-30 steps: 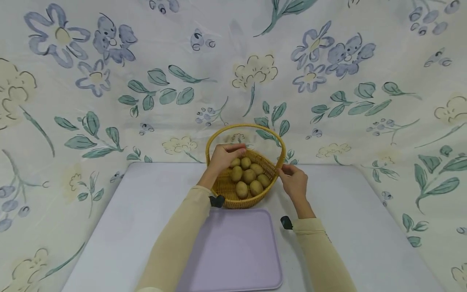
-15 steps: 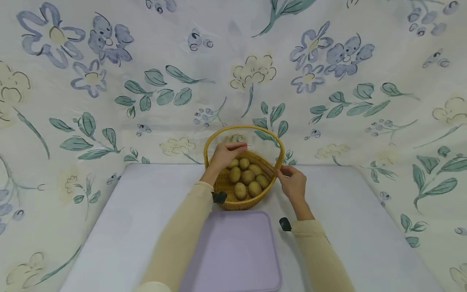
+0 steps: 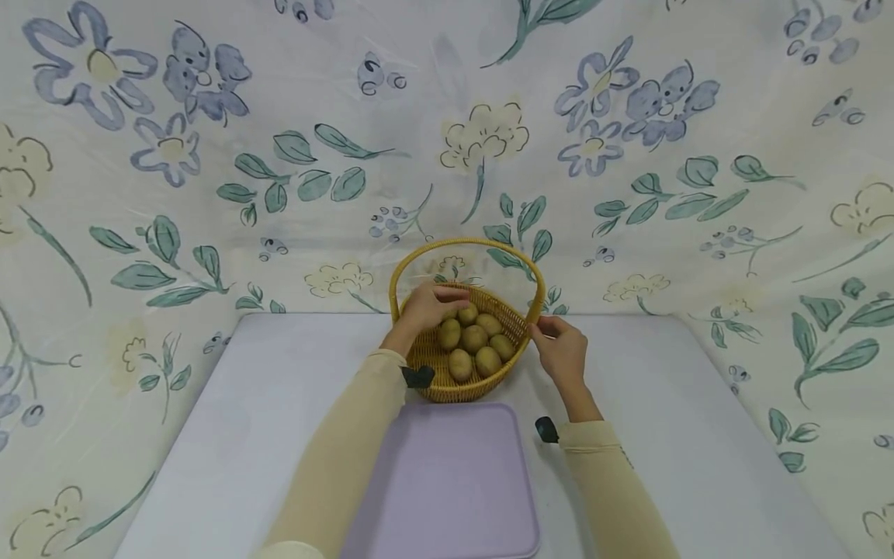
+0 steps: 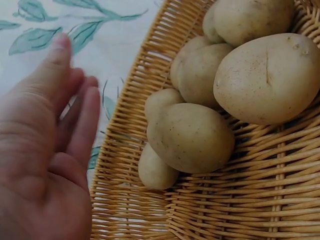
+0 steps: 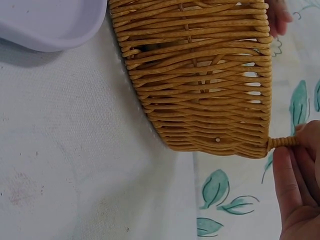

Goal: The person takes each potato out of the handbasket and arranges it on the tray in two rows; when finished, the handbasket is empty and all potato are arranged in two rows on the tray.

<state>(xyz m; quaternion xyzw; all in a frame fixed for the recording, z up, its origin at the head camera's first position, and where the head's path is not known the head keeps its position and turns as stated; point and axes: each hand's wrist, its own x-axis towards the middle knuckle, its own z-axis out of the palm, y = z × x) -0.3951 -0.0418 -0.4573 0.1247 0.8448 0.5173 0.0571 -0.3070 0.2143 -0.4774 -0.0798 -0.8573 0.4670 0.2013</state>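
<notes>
A woven wicker basket with a tall arched handle stands at the back of the table. Inside it lie several potatoes, pale brown and smooth-skinned. My left hand reaches over the basket's left side, its fingertips overlapping the rearmost potatoes in the head view. In the left wrist view, that hand has loosely bent fingers and nothing between them and the thumb. At the basket's right end, my right hand pinches the foot of the handle between thumb and fingers.
A shallow lilac tray lies in front of the basket, partly covered by the left sleeve. The white table extends to both sides. Behind it hangs a floral cloth.
My left hand has dipped slightly lower over the potatoes at the back. The right hand keeps its pinch on the handle, and the basket has stayed in place.
</notes>
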